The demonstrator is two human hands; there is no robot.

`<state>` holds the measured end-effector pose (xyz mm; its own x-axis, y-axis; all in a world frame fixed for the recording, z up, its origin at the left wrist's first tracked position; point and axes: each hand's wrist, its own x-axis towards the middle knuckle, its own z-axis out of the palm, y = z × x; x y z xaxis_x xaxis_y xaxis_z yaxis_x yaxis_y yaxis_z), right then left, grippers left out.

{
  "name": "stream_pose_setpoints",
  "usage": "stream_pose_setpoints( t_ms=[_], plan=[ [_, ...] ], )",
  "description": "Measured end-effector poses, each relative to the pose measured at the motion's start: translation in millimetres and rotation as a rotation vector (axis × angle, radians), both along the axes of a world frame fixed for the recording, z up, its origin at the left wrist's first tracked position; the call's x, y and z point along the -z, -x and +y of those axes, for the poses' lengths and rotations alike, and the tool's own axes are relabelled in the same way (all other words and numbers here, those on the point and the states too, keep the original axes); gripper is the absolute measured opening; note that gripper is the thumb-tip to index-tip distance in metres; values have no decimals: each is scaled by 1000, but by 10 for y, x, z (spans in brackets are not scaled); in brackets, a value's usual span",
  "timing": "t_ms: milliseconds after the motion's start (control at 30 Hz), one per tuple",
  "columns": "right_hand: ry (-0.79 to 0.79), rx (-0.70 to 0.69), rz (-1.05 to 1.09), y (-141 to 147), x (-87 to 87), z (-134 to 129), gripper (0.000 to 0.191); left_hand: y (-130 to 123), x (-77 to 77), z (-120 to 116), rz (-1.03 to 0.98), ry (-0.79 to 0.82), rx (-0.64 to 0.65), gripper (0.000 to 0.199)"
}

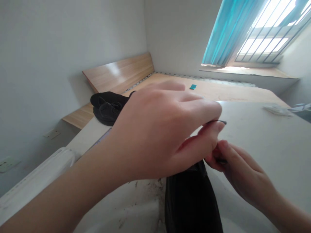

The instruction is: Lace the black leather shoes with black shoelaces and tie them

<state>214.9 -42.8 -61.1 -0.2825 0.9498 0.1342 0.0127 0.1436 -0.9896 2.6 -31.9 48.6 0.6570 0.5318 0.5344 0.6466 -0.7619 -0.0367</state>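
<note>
Pinching dark lace (224, 122) with left hand (157, 126) and right hand (245, 171), fingers narrow; black shoe (194, 200) below, contents unclear

the shoe (105, 114) looks matt, the board (119, 72) glossy wood, the curtain (222, 35) cloth.

From my end I see a white surface (252, 139) carrying a black lace-up shoe (107, 110), which I take as my landmark. Just on the near side of that shoe, a flat thing with a lilac edge (100, 139) lies partly hidden. Well to the right of the shoe, near the surface's far right part, I make out a thin, pale, flat item (278, 110), too blurred to name. Beyond the shoe, a light wooden platform (238, 92) bears a small teal piece (193, 86), and a pale strip with dark marks (218, 81) runs along its back edge.
</note>
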Motion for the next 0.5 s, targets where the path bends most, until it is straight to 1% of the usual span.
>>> stream_pose_setpoints(
  t_ms=[67, 100, 133, 167, 267, 333, 400, 500],
  plan=[
    [-9, -3, -31, 15, -26, 8, 52, 23, -33, -1, 27, -105, -40, 32],
    [-14, -4, -45, 20, -37, 11, 54, 33, -44, 2, 37, -123, -57, 32],
    [-20, -4, -56, 23, -45, 15, 55, 42, -48, 8, 51, -97, -68, 32],
    [-23, -4, -63, 25, -51, 18, 56, 52, -45, 17, 72, -22, -75, 32],
    [-17, -1, -69, 22, -51, 23, 57, 85, 0, 68, 184, 344, -94, 34],
    [-10, -5, -70, 21, -45, 24, 57, 116, 50, 113, 266, 531, -143, 35],
    [-6, -7, -72, 24, -42, 22, 57, 150, 100, 156, 329, 648, -209, 34],
    [-5, -8, -75, 32, -45, 18, 56, 175, 151, 197, 395, 769, -290, 32]
  ],
)
